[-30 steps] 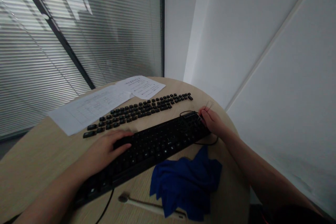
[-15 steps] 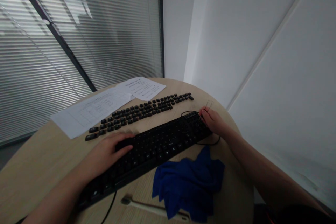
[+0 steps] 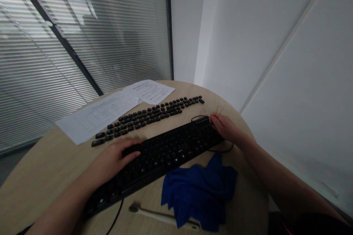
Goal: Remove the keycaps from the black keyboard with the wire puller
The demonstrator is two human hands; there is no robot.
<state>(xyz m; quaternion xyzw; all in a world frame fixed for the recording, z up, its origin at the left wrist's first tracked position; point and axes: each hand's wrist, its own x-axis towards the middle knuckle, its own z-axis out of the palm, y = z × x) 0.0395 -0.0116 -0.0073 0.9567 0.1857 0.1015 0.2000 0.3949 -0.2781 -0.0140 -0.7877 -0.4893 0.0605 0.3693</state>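
Note:
A black computer keyboard [image 3: 165,154] lies slantwise across the table in the head view. My left hand [image 3: 118,158] grips its far side, the thumb over the keys and the fingers along the back edge. At the keyboard's right end, my right hand [image 3: 223,124] pinches a thin wire keycap puller [image 3: 220,110], whose wire loops point up and away. Whether that hand also touches the keys is hard to see. Beyond the keyboard, loose black keycaps [image 3: 146,117] are laid out in several rows.
A crumpled blue cloth [image 3: 200,192] is in front of the keyboard, partly covering a toothbrush-like brush [image 3: 154,216]. Printed paper sheets [image 3: 102,114] lie at the back left. A black cable [image 3: 116,216] runs off the near edge of the round wooden table [image 3: 35,176].
The view has shifted very slightly. Both hands keep their places, the left on the keyboard and the right with the keycap puller.

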